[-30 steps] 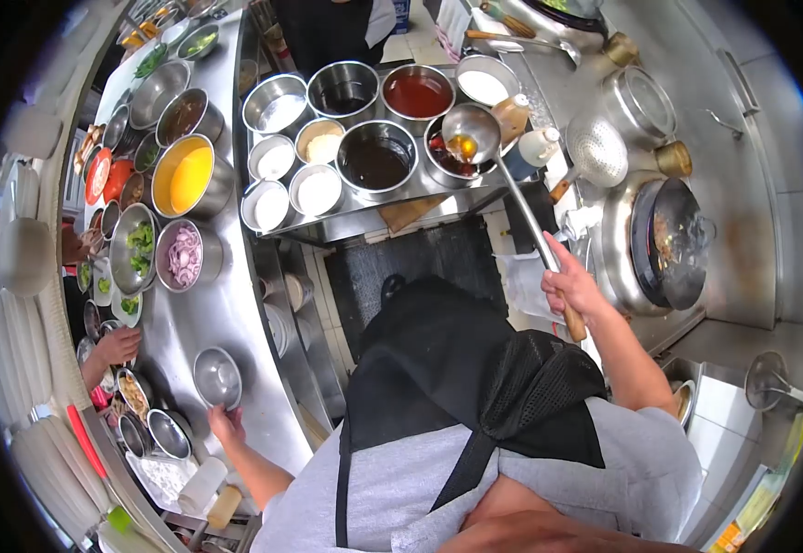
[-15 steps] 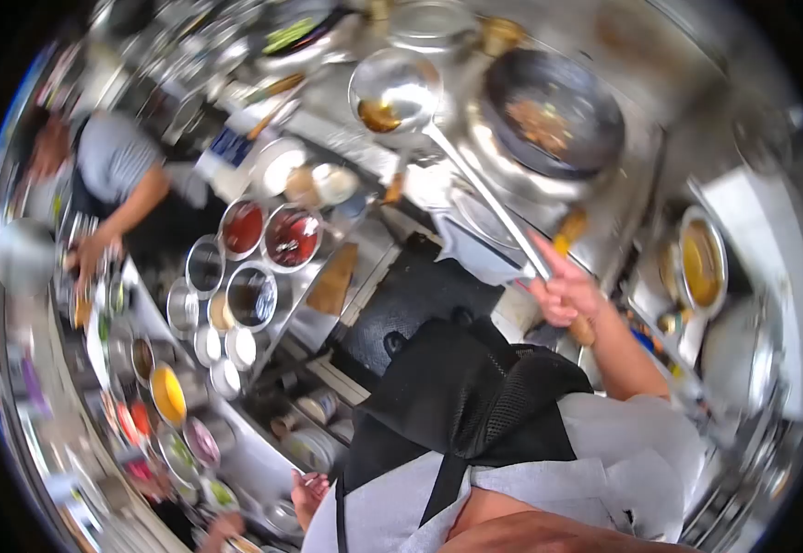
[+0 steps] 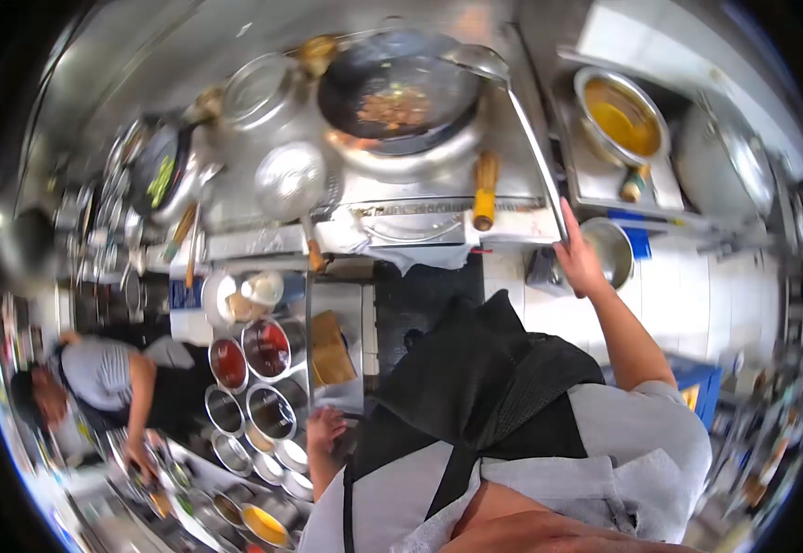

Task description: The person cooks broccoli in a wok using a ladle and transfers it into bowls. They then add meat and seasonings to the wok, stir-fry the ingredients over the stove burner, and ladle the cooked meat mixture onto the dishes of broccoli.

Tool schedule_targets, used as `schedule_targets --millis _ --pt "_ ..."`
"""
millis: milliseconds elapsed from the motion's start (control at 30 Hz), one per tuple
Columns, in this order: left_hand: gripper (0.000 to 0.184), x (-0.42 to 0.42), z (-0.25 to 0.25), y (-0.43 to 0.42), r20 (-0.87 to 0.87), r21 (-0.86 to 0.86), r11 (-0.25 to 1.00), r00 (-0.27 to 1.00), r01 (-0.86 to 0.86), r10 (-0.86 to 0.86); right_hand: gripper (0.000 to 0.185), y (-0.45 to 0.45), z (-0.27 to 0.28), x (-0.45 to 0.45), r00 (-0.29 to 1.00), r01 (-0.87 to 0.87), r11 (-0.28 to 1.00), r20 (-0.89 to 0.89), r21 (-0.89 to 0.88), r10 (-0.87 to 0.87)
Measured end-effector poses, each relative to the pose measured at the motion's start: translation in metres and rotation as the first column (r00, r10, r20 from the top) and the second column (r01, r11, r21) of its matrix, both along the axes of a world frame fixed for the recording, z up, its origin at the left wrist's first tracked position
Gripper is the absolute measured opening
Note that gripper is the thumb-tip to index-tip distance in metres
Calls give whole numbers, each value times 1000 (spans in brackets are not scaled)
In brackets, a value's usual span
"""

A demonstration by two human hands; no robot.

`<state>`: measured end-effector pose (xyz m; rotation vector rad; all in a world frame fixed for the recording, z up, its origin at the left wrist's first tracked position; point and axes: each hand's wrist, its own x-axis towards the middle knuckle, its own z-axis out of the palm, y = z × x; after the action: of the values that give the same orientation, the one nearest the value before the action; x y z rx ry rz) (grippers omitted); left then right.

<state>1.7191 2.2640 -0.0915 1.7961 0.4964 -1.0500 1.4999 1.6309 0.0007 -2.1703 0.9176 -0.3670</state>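
My right hand (image 3: 581, 263) is wrapped round the handle end of a long metal ladle (image 3: 538, 152). The ladle's bowl hangs over the right rim of a dark wok (image 3: 342, 100); what it contains is hidden. Small browned pieces of food (image 3: 392, 108) with green bits lie in the wok, which sits on a round burner ring. Low at my left side, my left hand (image 3: 325, 429) has loosely bent fingers, and nothing shows in it. It is nearest to the metal sauce pots, among them one with red sauce (image 3: 266, 346) and one with dark liquid (image 3: 271, 413).
Left of the wok are a perforated strainer (image 3: 291, 180) and a pan with green vegetables (image 3: 160, 180). A yellow-wrapped wooden handle (image 3: 485, 191) lies in front. A pot of yellow-brown liquid (image 3: 623, 115) stands right. A co-worker (image 3: 106, 378) bends over containers at left.
My view has turned toward the stove. The ladle, with amber liquid in its bowl earlier, has gone from left of the wok to its right rim. My left hand has come forward.
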Motion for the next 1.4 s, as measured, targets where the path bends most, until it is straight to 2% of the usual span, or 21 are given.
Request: schedule_targets --millis 33,100,133,233,300,400,533,600,733,767,800,833,867,933,967,1000,1067,1133,1233,1333,1400 --pt "34 14 -32 25 53 -20 981 980 194 -193 82 19 -2 -29 996 83 994 -34 71 -81" --pt "31 55 -105 89 -96 -164 912 914 377 -395 81 56 -6 -85 964 259 945 -109 199 -241" --pt "29 72 -132 111 -149 -245 856 855 455 -497 80 82 15 -104 914 397 846 -241 355 -327" --pt "29 121 -129 98 -223 -121 746 714 655 -664 77 169 16 -158 816 578 712 -300 398 -495" --pt "29 136 -118 68 -234 -79 697 667 712 -708 77 214 -16 -188 789 612 704 -205 361 -580" --pt "30 155 -113 25 -186 -52 641 623 766 -759 78 223 -38 -194 726 650 535 -230 540 -648" --pt "30 168 -89 -51 -22 -39 556 556 830 -831 80 173 -127 -206 643 702 433 -242 566 -726" --pt "30 159 -69 -91 103 -31 511 511 859 -853 80 144 -176 -210 578 812 492 -307 315 -757" --pt "30 127 -21 -142 374 23 434 395 901 -839 80 108 -217 -220 597 801 558 -350 217 -722" --pt "30 117 -7 -152 248 52 528 501 848 -829 79 99 -190 -216 599 745 388 -289 542 -747" --pt "30 109 4 -157 124 94 612 601 785 -790 78 91 -171 -216 578 574 183 -237 798 -781" --pt "30 104 9 -157 126 102 613 601 784 -790 79 84 -169 -222 524 402 74 -163 913 -836" --pt "30 99 13 -157 109 177 529 517 830 -849 79 83 -166 -225 527 396 75 -159 915 -835" --pt "31 89 14 -152 83 250 440 433 863 -897 81 91 -160 -231 418 139 6 -53 990 -907" --pt "29 82 6 -145 10 311 571 598 760 -801 81 96 -157 -235 387 92 12 -25 996 -922" --pt "27 75 -2 -136 -54 381 673 742 633 -668 81 100 -150 -242 391 94 8 -30 996 -920" --pt "25 90 -35 -105 -133 318 693 754 647 -643 81 106 -126 -255 348 23 9 1 1000 -937" --pt "23 95 -53 -98 -211 246 717 758 652 -618 80 115 -92 -265 378 58 20 -3 998 -926" --pt "23 74 -63 -107 -209 193 799 819 570 -534 66 126 -43 -277 432 186 11 -72 982 -899" --pt "20 41 -42 -152 -81 -63 861 857 505 -509 67 133 -4 -286 504 149 18 -60 989 -861" --pt "20 39 -54 -166 -50 -34 804 803 594 -595 66 135 16 -284 517 169 16 -75 985 -852"
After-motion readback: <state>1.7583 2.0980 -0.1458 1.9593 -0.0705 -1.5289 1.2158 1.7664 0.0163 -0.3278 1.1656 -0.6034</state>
